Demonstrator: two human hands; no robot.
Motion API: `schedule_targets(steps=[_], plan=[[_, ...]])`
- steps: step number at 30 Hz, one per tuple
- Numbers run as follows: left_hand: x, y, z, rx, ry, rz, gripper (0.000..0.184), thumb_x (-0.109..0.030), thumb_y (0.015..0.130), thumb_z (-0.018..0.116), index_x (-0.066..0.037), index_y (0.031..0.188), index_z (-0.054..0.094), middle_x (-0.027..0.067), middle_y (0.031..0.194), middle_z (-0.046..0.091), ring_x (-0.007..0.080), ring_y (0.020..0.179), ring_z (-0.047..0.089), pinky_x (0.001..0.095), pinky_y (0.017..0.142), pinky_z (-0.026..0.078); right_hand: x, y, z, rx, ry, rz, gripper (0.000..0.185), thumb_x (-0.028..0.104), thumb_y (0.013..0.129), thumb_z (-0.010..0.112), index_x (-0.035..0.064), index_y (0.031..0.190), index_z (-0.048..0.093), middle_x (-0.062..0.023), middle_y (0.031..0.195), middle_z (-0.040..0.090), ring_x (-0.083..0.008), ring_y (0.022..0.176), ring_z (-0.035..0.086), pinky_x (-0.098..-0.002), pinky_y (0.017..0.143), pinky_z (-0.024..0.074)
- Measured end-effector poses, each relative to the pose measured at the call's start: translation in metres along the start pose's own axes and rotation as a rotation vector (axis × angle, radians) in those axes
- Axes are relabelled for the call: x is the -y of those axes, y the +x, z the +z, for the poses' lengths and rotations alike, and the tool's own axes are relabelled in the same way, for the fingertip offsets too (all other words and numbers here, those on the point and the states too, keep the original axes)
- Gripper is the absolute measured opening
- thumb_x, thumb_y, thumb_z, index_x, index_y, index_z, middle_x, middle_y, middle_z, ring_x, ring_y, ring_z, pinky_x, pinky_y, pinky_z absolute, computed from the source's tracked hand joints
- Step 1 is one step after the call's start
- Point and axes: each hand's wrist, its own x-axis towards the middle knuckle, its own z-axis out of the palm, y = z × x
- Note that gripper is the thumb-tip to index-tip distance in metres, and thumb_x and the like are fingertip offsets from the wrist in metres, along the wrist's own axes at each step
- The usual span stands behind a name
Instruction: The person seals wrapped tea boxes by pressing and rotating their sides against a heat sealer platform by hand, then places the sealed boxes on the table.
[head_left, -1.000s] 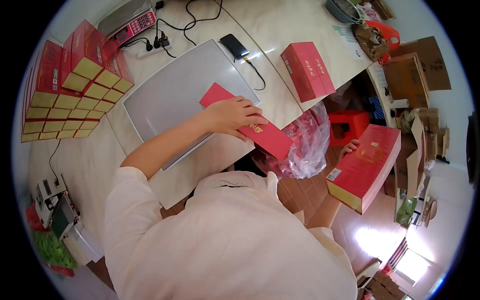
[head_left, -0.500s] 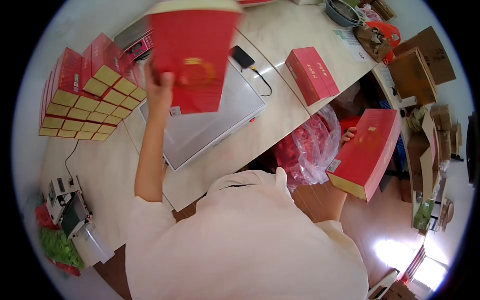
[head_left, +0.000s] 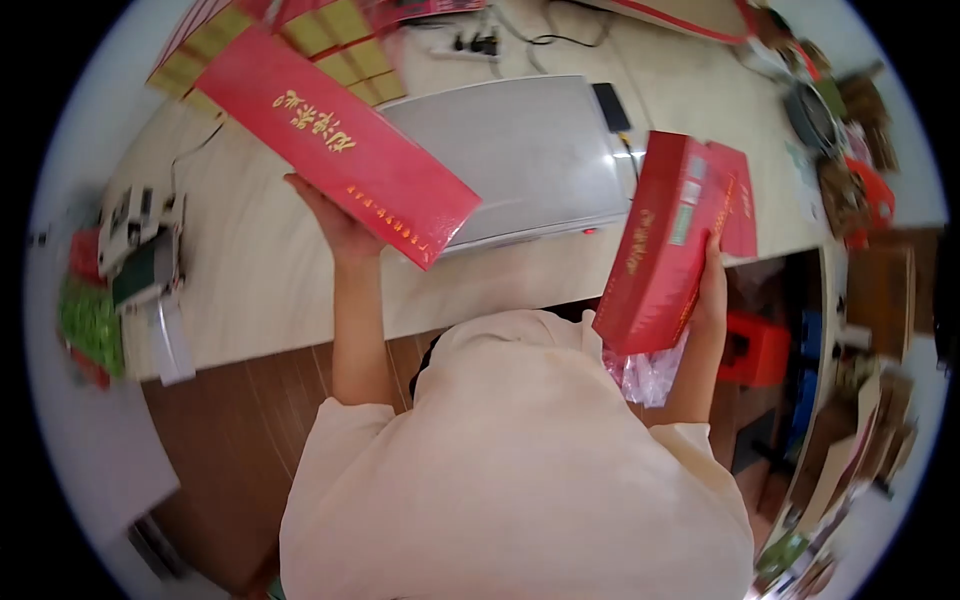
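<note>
A long red box point(head_left: 335, 145) with gold lettering is tilted in the air at the upper left. My left hand point(head_left: 345, 222) supports it from below, and part of the hand is hidden behind it. On the right, my right hand point(head_left: 710, 285) grips the side of another red box point(head_left: 655, 240) with gold writing and a label, held nearly upright. Between the two boxes lies a flat grey metal plate point(head_left: 510, 150) on the table. A further red box point(head_left: 740, 200) stands partly hidden behind the right-hand box.
Stacked red and gold boxes point(head_left: 335, 35) stand at the back left. A phone point(head_left: 611, 107) lies by the plate, with a power strip point(head_left: 470, 45) behind. Plastic wrap point(head_left: 645, 378) and a red stool point(head_left: 755, 350) are below the table edge. A small machine point(head_left: 145, 245) sits left.
The view has turned left. My left hand has lifted its box from over the plate and carried it toward the stack. The right-hand box has come inward and more upright.
</note>
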Motion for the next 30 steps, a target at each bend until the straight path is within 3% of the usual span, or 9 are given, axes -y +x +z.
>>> schedule_targets(steps=[5, 7, 11, 14, 18, 22, 24, 25, 30], plan=[[-0.027, -0.039, -0.015, -0.221, 0.124, 0.254, 0.064, -0.063, 0.092, 0.035, -0.015, 0.134, 0.039, -0.0011, 0.127, 0.05, 0.0142, 0.117, 0.048, 0.0333, 0.097, 0.045, 0.012, 0.049, 0.093, 0.375, -0.477, -0.089, 0.06, 0.037, 0.089, 0.063, 0.0027, 0.135, 0.046, -0.0071, 0.119, 0.058, -0.0151, 0.108, 0.054, -0.0263, 0.092, 0.0424], [-0.039, -0.055, -0.019, -0.292, 0.11, 0.306, 0.064, -0.063, 0.092, 0.035, -0.015, 0.135, 0.038, -0.0008, 0.129, 0.048, 0.0149, 0.118, 0.047, 0.0337, 0.099, 0.043, 0.012, 0.062, 0.127, 0.525, -0.691, -0.279, 0.062, 0.034, 0.086, 0.068, 0.0049, 0.136, 0.047, -0.0074, 0.111, 0.059, -0.0143, 0.101, 0.054, -0.026, 0.088, 0.0423], [-0.059, -0.084, -0.017, -0.463, 0.136, 0.367, 0.069, -0.065, 0.091, 0.036, -0.016, 0.14, 0.034, 0.0007, 0.138, 0.041, 0.0187, 0.124, 0.042, 0.0365, 0.103, 0.04, -0.004, 0.113, 0.183, 0.934, -1.011, -0.254, 0.066, 0.038, 0.078, 0.074, 0.008, 0.133, 0.052, -0.0093, 0.093, 0.057, -0.0175, 0.088, 0.051, -0.0291, 0.083, 0.042], [-0.06, -0.105, -0.008, -0.612, 0.266, 0.417, 0.07, -0.066, 0.089, 0.04, -0.016, 0.137, 0.038, 0.0005, 0.134, 0.046, 0.0198, 0.121, 0.046, 0.038, 0.102, 0.042, -0.009, 0.133, 0.231, 1.208, -1.384, -0.228, 0.063, 0.035, 0.08, 0.073, 0.01, 0.133, 0.052, -0.0082, 0.105, 0.06, -0.0161, 0.093, 0.056, -0.0283, 0.085, 0.0443], [-0.059, -0.145, -0.034, -0.674, 0.3, 0.294, 0.074, -0.063, 0.09, 0.042, -0.013, 0.143, 0.029, 0.0065, 0.14, 0.04, 0.0236, 0.126, 0.043, 0.043, 0.103, 0.04, -0.041, 0.179, 0.245, 1.334, -1.322, -0.066, 0.064, 0.039, 0.076, 0.075, 0.0079, 0.129, 0.056, -0.0108, 0.098, 0.062, -0.0211, 0.09, 0.058, -0.032, 0.083, 0.0456], [-0.047, -0.192, -0.066, -0.785, 0.653, 0.343, 0.073, -0.052, 0.089, 0.055, -0.007, 0.141, 0.029, 0.0105, 0.137, 0.042, 0.0251, 0.12, 0.048, 0.039, 0.097, 0.045, -0.042, 0.18, 0.252, 1.386, -1.284, 0.077, 0.067, 0.044, 0.076, 0.073, 0.0078, 0.129, 0.055, -0.0181, 0.117, 0.06, -0.0292, 0.108, 0.058, -0.0358, 0.092, 0.0455], [-0.039, -0.208, -0.058, -0.826, 0.877, 0.303, 0.076, -0.049, 0.087, 0.061, -0.005, 0.141, 0.03, 0.0117, 0.135, 0.043, 0.0248, 0.12, 0.048, 0.0381, 0.096, 0.045, -0.049, 0.176, 0.244, 1.299, -1.339, -0.382, 0.073, 0.048, 0.076, 0.071, 0.0095, 0.134, 0.05, -0.0201, 0.125, 0.054, -0.034, 0.114, 0.054, -0.0373, 0.097, 0.0425], [-0.036, -0.217, -0.056, -0.772, 0.971, 0.266, 0.079, -0.047, 0.084, 0.065, -0.005, 0.141, 0.03, 0.0121, 0.135, 0.042, 0.0236, 0.12, 0.047, 0.0367, 0.098, 0.042, -0.052, 0.174, 0.238, 1.27, -1.361, -0.493, 0.086, 0.055, 0.071, 0.072, 0.0117, 0.139, 0.042, -0.0232, 0.134, 0.045, -0.0398, 0.123, 0.044, -0.0429, 0.103, 0.0364], [-0.022, -0.235, -0.026, -0.599, 1.452, 0.07, 0.078, -0.03, 0.069, 0.08, -0.006, 0.134, 0.044, 0.0107, 0.132, 0.047, 0.0255, 0.122, 0.044, 0.0404, 0.103, 0.037, -0.044, 0.133, 0.195, 1.18, -1.541, -0.824, 0.111, 0.059, 0.053, 0.08, 0.0155, 0.144, 0.034, -0.0256, 0.143, 0.031, -0.0455, 0.129, 0.032, -0.0545, 0.107, 0.0264]])
